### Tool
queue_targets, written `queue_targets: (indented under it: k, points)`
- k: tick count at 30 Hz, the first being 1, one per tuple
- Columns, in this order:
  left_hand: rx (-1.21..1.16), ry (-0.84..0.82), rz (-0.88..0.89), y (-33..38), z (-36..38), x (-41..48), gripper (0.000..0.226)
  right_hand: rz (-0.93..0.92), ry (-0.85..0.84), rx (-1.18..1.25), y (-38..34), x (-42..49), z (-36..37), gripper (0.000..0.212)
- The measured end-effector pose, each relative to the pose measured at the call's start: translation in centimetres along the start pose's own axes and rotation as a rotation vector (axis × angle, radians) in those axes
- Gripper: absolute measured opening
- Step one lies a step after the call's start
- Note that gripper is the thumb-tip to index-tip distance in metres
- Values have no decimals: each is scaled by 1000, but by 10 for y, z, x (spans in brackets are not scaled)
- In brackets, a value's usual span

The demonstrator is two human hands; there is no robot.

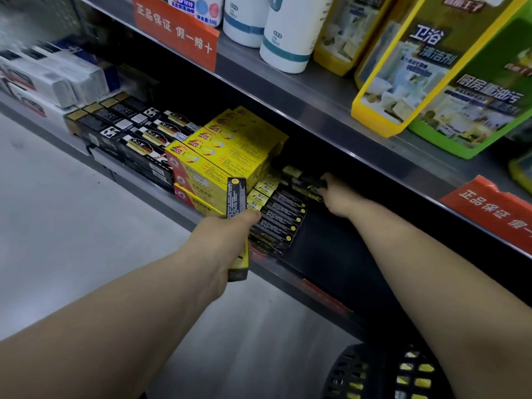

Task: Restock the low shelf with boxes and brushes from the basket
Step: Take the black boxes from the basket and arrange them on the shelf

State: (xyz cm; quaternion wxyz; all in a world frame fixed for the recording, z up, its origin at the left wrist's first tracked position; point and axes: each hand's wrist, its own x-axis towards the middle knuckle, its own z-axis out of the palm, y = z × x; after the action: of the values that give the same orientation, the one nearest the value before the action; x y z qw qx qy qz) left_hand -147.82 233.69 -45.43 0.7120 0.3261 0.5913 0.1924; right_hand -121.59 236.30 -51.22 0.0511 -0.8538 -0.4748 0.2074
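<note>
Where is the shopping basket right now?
In the head view the black basket lies at the bottom right, below the front edge of the low shelf, partly hidden by the person's right forearm.

Bare left grip [227, 243] and right grip [336, 198], bare forearms [129, 306].

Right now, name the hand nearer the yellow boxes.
Left. The left hand is just in front of the yellow boxes; the right hand is farther right, inside the shelf.
</note>
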Motion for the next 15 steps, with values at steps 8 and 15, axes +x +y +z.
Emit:
queue_targets:
  k: [8, 15]
  points:
    - [-18, 19, 40, -2, 3, 3, 41, -70, -227, -304, -16, 8, 43, 59]
    - [69, -4, 43, 1, 3, -12, 35, -397, -197, -18, -45, -44, -8, 92]
